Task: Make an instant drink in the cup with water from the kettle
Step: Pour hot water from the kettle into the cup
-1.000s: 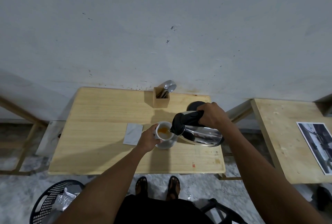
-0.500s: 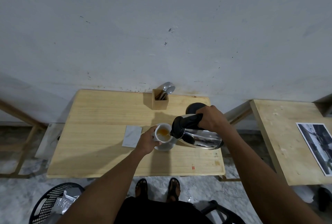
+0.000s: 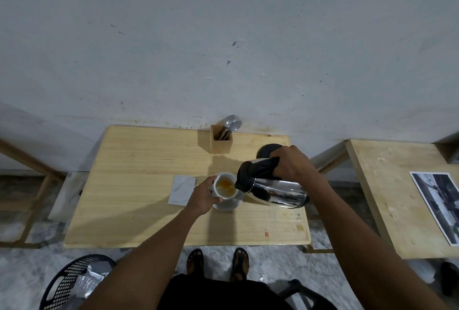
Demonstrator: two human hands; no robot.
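Observation:
A white cup (image 3: 224,186) stands on a white saucer (image 3: 231,205) near the middle of the wooden table (image 3: 139,160). Orange-brown liquid shows inside it. My left hand (image 3: 202,198) grips the cup at its left side. My right hand (image 3: 289,162) holds the black handle of a steel kettle (image 3: 278,191), which is tipped over to the left with its spout at the cup's right rim. A thin stream runs from the spout into the cup. The kettle's black base (image 3: 267,149) sits behind my right hand, partly hidden.
A flat silver sachet (image 3: 181,190) lies just left of the cup. A wooden holder with spoons (image 3: 221,139) stands at the table's back edge by the wall. A second table with a printed sheet (image 3: 437,205) is at right. A black basket (image 3: 72,282) sits on the floor at lower left.
The kettle stays tipped at the cup and keeps pouring. Both hands hold their places; only the camera view has shifted slightly.

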